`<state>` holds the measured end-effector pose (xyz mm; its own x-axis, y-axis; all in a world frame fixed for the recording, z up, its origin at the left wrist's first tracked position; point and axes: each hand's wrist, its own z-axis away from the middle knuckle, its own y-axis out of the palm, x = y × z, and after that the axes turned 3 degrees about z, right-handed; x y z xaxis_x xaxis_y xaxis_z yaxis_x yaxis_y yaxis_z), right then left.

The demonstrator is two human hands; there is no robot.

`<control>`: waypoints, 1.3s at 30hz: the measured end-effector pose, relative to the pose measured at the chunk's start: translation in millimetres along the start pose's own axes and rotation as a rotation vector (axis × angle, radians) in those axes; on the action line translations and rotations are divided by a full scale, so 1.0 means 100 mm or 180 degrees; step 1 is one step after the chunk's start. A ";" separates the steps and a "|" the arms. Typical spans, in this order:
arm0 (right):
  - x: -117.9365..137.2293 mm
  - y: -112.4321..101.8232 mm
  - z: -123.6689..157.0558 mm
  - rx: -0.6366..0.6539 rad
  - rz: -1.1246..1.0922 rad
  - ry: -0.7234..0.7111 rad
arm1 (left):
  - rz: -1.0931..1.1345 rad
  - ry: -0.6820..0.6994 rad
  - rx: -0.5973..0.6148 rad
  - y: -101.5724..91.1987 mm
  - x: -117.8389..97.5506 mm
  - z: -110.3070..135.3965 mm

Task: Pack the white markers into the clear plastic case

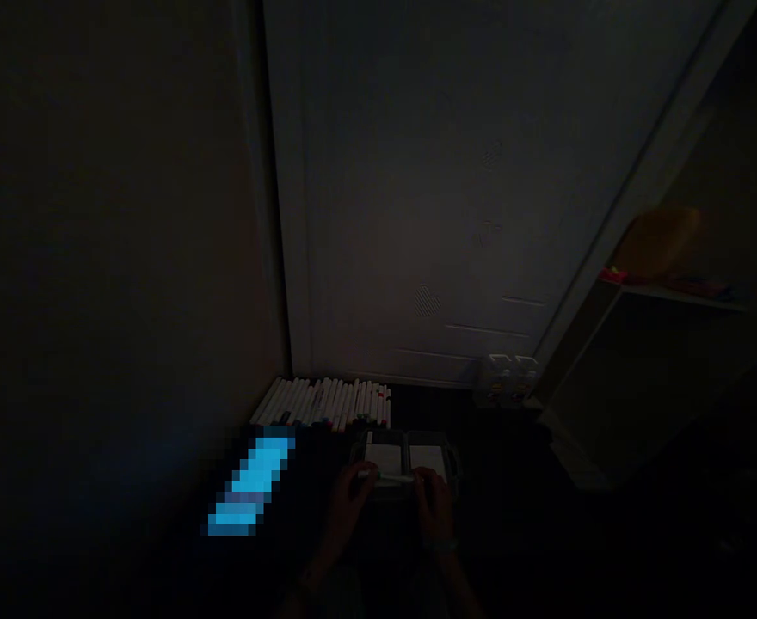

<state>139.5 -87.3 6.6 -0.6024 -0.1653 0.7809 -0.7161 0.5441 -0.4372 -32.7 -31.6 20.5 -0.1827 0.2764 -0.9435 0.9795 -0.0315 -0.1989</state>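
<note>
Between my two hands a white marker (392, 478) with a greenish part near its left end lies roughly level. My left hand (351, 490) pinches its left end, and my right hand (433, 499) grips the right end. Just beneath and behind it is a clear plastic case (406, 447) with two compartments, white items showing in each. Beyond the case to the left, a long row of white markers (327, 402) lies side by side on the dark surface. The dim light hides the finer details of my fingers.
A blurred, glowing blue screen (253, 483) lies left of my hands. At the back right stand two clear containers with handles (508, 378) against a pale panel (417, 215). A shelf unit (611, 378) with an orange object (659, 241) on top is at the right.
</note>
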 end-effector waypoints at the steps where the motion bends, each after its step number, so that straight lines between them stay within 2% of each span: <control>1: 0.01 0.00 0.00 -0.0019 -0.0081 0.0011 | -0.0040 0.0040 0.0010 0.00 -0.01 0.00; 5: 0.01 0.02 0.00 -0.0111 -0.0276 0.0050 | -0.0147 0.0087 0.0032 0.00 0.02 0.00; 12: -0.07 0.07 0.01 -0.0147 -0.0262 -0.0032 | -0.0186 0.0095 -0.0032 -0.01 0.22 -0.06; 19: -0.08 0.07 0.01 -0.0099 0.0005 -0.0048 | -0.0301 0.0267 -0.0067 -0.01 0.16 -0.05; 29: -0.15 0.12 0.01 -0.0335 0.0712 -0.0229 | -0.0327 0.0205 -0.0028 -0.02 0.18 -0.05; 39: -0.05 0.03 -0.01 -0.0233 0.0564 -0.0166 | -0.0366 0.0273 0.0075 -0.02 0.14 -0.04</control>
<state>140.4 -84.1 2.1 -0.7356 -0.1029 0.6695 -0.5707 0.6266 -0.5308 -36.6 -23.6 8.8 -0.2846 0.3606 -0.8882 0.9501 -0.0173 -0.3114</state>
